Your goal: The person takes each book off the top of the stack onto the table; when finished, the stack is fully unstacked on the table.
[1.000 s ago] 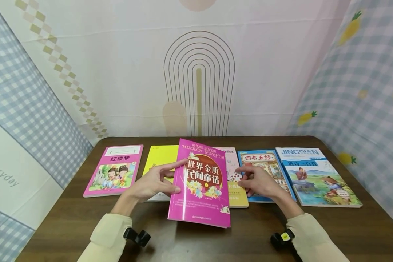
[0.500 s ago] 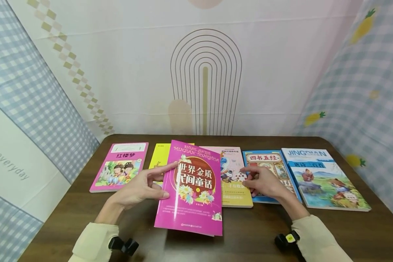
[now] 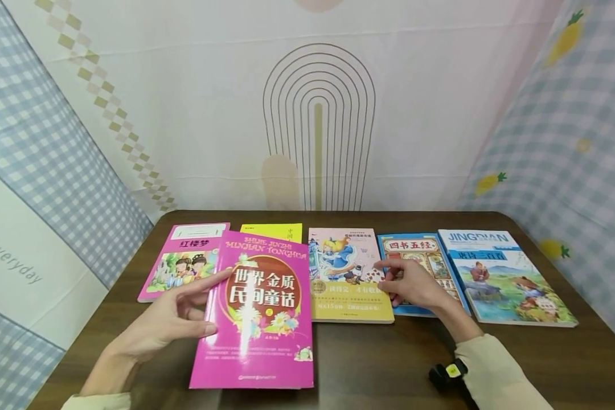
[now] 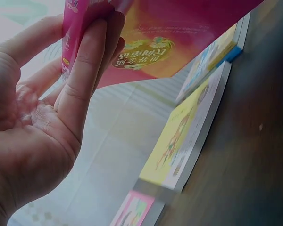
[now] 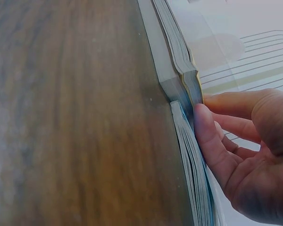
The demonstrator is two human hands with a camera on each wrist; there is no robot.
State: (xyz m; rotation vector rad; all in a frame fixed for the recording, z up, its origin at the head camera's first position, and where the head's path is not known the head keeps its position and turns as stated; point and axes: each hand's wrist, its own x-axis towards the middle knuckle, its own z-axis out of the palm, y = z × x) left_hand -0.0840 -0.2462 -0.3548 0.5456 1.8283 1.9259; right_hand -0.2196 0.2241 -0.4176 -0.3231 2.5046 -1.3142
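In my left hand (image 3: 156, 319) is a magenta storybook (image 3: 266, 353), held by its spine edge, thumb on the front cover and fingers behind. It is raised over the table and tilted, with light glaring off its cover. The left wrist view shows the fingers on the book's back cover (image 4: 179, 23). My right hand (image 3: 415, 285) pinches the right edge of a pink-and-yellow book (image 3: 338, 265) lying on the table. The right wrist view has the thumb (image 5: 205, 125) at that book's corner, its upper pages parted slightly from those below.
Left of it, a yellow book (image 3: 274, 229) is mostly hidden behind the magenta one, and a pink book (image 3: 184, 267) is partly covered. To the right lie a blue book (image 3: 430, 262) and a landscape-covered book (image 3: 512, 285). The brown table (image 3: 379, 364) backs onto a patterned cloth (image 3: 215, 114).
My left hand has carried the magenta storybook left and toward me, uncovering the pink-and-yellow book. The right hand has stayed at that book's right edge. The head view has shifted slightly.
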